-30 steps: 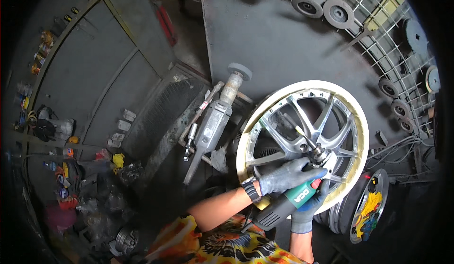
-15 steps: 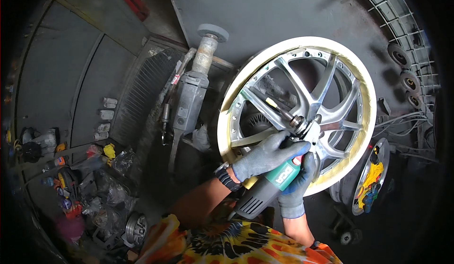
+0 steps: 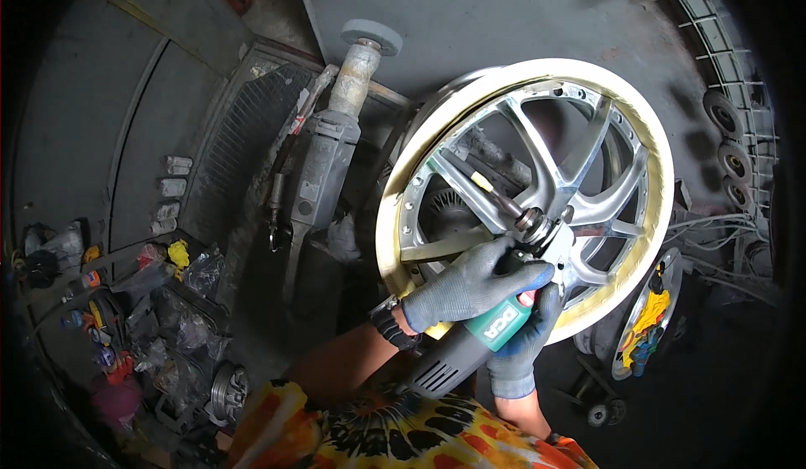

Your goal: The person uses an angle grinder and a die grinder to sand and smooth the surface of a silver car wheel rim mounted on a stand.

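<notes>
A green and black angle grinder (image 3: 497, 318) lies across my lap side, its silver gear head over the hub of a large alloy wheel (image 3: 537, 151). My left hand (image 3: 474, 282), in a grey knit glove, wraps over the front of its body. My right hand (image 3: 527, 347), gloved in grey and blue, grips it from the right and below. From the gear head a shaft with a slim, yellow-banded tip (image 3: 485, 185) points up and left along a spoke. Whether that tip touches the metal, I cannot tell. Yellowish covering wraps the wheel's rim.
A grey bench-type polishing machine (image 3: 323, 162) with a round wheel stands left of the alloy wheel. Bags and clutter (image 3: 180, 326) fill the lower left. Grinding discs (image 3: 724, 115) hang on a wire rack at right; another rim (image 3: 645, 318) holding yellow cloth leans below them.
The view has shifted a little, so the surroundings sit slightly further left or up. Both hands keep their hold on the grinder, and its shaft stays over the same spoke.
</notes>
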A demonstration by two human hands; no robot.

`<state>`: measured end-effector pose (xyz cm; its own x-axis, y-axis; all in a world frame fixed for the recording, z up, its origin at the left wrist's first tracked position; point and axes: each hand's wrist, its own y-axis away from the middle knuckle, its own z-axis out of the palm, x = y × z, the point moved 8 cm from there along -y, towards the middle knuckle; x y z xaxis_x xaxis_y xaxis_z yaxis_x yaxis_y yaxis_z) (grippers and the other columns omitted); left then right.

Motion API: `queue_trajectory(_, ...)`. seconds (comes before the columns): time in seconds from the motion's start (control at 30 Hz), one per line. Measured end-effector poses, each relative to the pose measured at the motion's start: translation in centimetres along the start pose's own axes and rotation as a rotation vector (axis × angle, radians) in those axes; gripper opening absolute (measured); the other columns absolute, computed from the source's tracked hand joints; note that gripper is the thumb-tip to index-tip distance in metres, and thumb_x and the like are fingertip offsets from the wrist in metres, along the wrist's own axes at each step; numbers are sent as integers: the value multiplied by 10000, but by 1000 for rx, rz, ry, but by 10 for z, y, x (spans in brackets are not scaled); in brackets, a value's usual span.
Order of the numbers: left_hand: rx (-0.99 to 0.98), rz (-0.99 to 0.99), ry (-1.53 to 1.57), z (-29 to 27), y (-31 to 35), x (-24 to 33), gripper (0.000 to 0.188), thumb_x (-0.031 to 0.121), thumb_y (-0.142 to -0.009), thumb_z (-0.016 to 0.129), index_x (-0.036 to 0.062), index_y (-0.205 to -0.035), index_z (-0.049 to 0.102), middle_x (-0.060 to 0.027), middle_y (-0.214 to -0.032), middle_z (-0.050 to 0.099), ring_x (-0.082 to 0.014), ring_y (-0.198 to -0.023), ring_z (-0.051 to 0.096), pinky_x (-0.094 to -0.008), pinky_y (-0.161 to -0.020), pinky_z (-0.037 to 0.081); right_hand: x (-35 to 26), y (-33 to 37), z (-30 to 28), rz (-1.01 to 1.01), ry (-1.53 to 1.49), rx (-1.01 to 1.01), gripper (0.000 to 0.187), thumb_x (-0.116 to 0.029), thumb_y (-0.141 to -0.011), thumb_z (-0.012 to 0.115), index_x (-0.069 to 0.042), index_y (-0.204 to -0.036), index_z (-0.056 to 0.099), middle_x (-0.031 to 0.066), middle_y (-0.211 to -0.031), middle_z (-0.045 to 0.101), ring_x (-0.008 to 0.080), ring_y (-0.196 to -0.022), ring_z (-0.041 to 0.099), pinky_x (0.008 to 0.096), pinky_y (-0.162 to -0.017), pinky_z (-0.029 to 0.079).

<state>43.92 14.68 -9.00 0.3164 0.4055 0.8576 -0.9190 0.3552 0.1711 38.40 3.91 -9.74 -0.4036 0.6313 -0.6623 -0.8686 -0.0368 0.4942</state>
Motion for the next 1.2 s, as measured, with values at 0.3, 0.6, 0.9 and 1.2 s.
queue_trajectory(0.3,21,19,-20,-5,2,7,438,327,-994,698,-6,-1269,629,-101,-1060,682,-134,-971,635,-300,-888,508,-1,-1,3,-47,65,1,515,-491,-1077,471,-75,-1364,565,93,-1299,636,195,-1160,636,366,-1017,519)
queue_trajectory(0.6,53,32,-158,-16,4,8,408,315,-973,722,1,-1223,652,-128,-1053,647,-176,-961,630,-322,-873,508,3,-1,14,-46,76,-66,503,-457,-1059,519,-98,-1410,543,93,-1354,626,217,-1226,615,386,-1086,487)
queue_trajectory(0.9,56,-35,-44,-18,4,2,327,268,-982,719,3,-1168,665,-94,-1031,687,-129,-960,642,-293,-846,514,1,-3,16,-137,204,16,402,-397,-1109,411,-67,-1254,589,71,-1195,646,153,-1085,635,333,-960,524)
queue_trajectory(1.2,20,50,-137,-12,5,12,345,275,-990,709,-4,-1188,663,-82,-1013,689,-120,-942,642,-288,-836,513,5,-2,7,-74,104,45,403,-401,-1112,404,-70,-1245,591,71,-1188,649,152,-1086,635,325,-962,522)
